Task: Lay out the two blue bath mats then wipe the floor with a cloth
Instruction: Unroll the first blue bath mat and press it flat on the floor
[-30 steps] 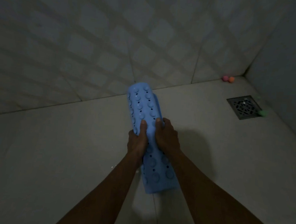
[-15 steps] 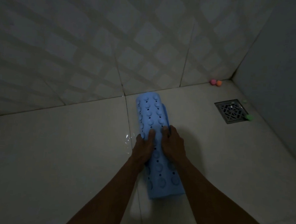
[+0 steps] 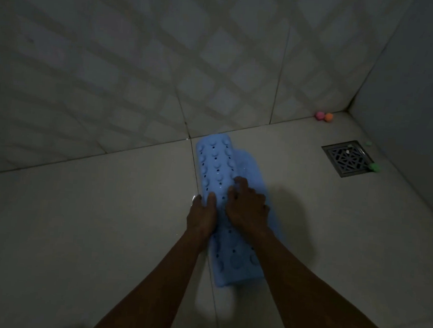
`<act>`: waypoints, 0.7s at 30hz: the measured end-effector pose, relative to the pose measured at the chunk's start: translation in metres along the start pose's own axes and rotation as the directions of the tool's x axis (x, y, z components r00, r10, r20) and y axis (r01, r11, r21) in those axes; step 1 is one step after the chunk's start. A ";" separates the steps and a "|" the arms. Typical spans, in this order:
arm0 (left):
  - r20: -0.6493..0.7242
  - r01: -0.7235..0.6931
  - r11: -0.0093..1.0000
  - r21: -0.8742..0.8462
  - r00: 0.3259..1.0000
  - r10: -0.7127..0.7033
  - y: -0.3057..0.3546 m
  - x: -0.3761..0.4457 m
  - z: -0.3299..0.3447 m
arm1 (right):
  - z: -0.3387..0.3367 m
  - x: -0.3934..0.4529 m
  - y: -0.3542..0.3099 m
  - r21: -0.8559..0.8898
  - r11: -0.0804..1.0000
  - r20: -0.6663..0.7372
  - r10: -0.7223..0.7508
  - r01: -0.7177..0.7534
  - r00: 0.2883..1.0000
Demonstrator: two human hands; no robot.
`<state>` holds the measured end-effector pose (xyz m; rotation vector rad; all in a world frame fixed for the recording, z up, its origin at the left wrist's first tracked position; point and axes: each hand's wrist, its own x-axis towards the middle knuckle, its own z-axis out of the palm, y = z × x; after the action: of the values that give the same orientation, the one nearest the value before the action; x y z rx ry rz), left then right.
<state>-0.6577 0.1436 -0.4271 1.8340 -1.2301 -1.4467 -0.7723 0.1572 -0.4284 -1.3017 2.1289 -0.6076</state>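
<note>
One blue bath mat, studded with suction cups and small holes, lies folded lengthwise on the pale tiled floor, its far end close to the back wall. A flatter layer of it shows along its right side. My left hand grips the mat's left edge, thumb on top. My right hand rests on the middle of the mat with fingers curled into its upper layer. A second mat and a cloth are not in view.
A square metal floor drain sits at the right near the side wall, with a green ball at its edge. A pink ball and an orange ball lie in the corner. Water glints left of the mat.
The mat has come down from the air onto the floor near the back wall. Both hands stayed on it, and a layer now spreads out to the right.
</note>
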 end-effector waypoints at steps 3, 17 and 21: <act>0.052 -0.006 0.999 -0.046 0.999 0.008 -0.008 -0.004 -0.021 | 0.014 -0.001 -0.005 0.203 0.979 0.029 0.020 -0.026 0.999; 0.084 0.080 0.993 -0.091 0.994 -0.072 -0.044 -0.017 -0.094 | 0.046 -0.028 -0.043 0.185 0.981 0.177 0.026 -0.060 0.984; 0.095 0.094 0.989 -0.116 0.992 -0.084 -0.045 -0.021 -0.120 | 0.073 -0.048 -0.066 0.083 0.993 0.295 0.058 -0.086 0.954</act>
<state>-0.5298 0.1660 -0.4156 1.7801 -1.0897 -1.6319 -0.6631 0.1658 -0.4293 -1.1760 1.8739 -0.4492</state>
